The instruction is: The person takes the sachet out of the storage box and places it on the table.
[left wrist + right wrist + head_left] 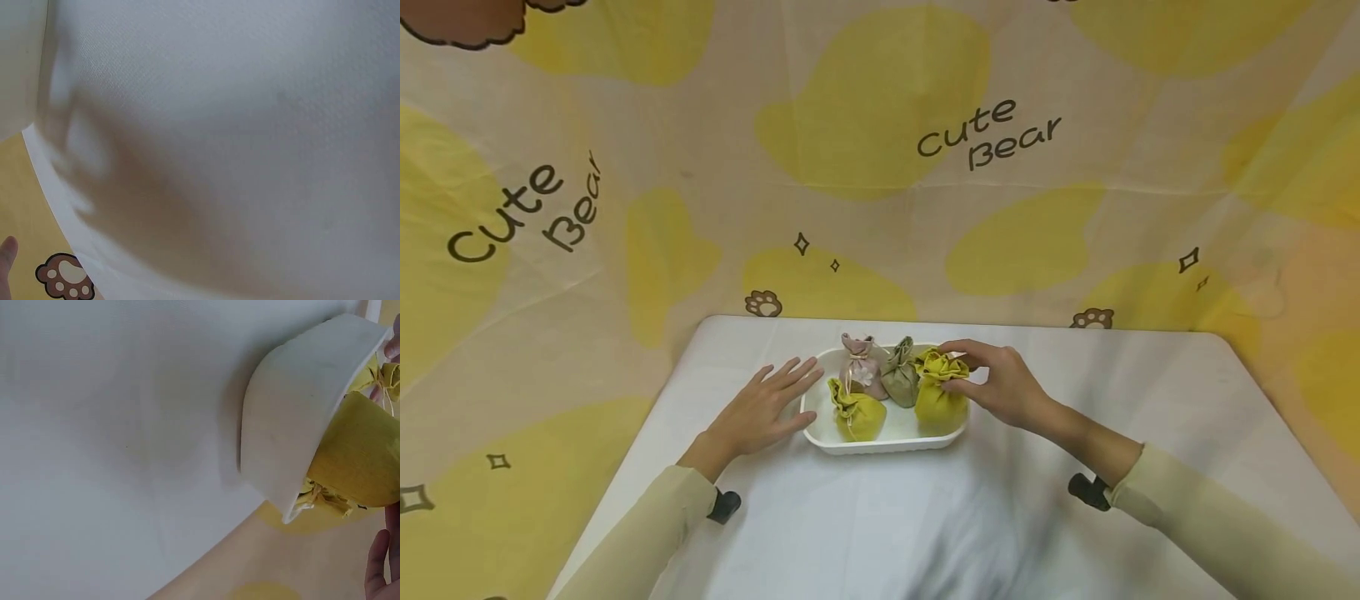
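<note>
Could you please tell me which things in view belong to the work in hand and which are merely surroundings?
In the work:
- right hand, gripping the right yellow pouch
- left yellow pouch
- pink pouch
- green pouch
- white tray
- left hand, beside the tray

Surroundings:
- white table
- patterned backdrop

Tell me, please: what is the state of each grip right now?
Left grip: open, fingers spread by the tray.
Right grip: holding the upright yellow bag near its top.

Forward-down head view, close wrist views, tray (887,447) in head and right.
</note>
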`<move>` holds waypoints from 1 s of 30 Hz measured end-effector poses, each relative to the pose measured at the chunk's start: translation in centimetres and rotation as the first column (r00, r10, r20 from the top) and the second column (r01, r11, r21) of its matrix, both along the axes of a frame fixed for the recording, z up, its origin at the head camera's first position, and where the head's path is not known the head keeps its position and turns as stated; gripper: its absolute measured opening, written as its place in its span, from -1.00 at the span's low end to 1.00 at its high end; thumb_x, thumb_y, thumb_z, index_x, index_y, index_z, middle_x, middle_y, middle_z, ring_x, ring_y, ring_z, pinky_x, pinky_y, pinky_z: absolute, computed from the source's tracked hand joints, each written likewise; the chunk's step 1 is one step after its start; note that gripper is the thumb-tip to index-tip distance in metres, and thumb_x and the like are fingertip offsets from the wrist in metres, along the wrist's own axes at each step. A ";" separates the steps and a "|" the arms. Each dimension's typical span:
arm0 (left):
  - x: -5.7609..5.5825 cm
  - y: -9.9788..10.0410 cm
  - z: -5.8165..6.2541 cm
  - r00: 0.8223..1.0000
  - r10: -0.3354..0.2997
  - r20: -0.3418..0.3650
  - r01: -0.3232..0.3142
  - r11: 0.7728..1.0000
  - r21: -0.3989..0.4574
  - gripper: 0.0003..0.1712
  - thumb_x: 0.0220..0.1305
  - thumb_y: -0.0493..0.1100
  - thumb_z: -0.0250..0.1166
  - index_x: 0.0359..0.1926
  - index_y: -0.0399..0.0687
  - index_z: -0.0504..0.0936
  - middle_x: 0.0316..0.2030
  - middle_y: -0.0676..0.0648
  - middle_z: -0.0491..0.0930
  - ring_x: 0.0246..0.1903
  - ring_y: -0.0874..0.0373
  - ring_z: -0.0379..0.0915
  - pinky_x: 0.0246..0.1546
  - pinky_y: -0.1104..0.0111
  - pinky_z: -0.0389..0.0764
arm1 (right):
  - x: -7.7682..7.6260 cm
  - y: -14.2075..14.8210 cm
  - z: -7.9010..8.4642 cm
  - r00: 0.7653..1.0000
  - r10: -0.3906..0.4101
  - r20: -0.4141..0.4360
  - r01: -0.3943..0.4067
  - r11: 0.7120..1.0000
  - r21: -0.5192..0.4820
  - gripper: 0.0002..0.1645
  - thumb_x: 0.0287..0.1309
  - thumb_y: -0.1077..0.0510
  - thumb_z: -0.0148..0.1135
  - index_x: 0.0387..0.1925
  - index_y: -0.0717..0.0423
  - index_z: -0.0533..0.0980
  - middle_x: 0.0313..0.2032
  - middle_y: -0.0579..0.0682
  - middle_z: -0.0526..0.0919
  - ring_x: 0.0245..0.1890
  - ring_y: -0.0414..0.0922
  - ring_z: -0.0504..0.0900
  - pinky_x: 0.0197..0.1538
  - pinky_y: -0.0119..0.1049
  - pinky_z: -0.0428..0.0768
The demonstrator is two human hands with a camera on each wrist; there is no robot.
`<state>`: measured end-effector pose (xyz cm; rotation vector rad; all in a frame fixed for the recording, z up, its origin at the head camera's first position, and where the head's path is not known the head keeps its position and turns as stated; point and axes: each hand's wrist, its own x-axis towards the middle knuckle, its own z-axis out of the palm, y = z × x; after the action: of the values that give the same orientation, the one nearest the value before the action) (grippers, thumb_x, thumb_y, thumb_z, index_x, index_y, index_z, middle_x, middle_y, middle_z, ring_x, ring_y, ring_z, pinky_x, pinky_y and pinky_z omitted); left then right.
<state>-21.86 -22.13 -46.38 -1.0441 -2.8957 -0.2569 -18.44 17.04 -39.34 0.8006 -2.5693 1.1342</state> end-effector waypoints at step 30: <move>0.2 0.1 0.2 0.999 -0.024 -0.035 0.025 0.999 0.022 -0.21 0.42 0.29 0.05 0.54 0.12 0.18 0.53 0.03 0.08 0.49 -0.10 0.00 0.38 -0.18 0.11 | -1.3 7.5 -0.9 0.951 -0.265 -0.159 0.268 0.963 -0.002 -0.47 -0.07 0.27 0.57 0.02 0.15 0.61 -0.21 0.11 0.77 -0.35 -0.01 0.70 -0.30 -0.05 0.66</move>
<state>-21.71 -22.05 -46.23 -1.0703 -2.8439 -0.2683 -19.74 24.50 -40.26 0.5036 -2.4668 0.9265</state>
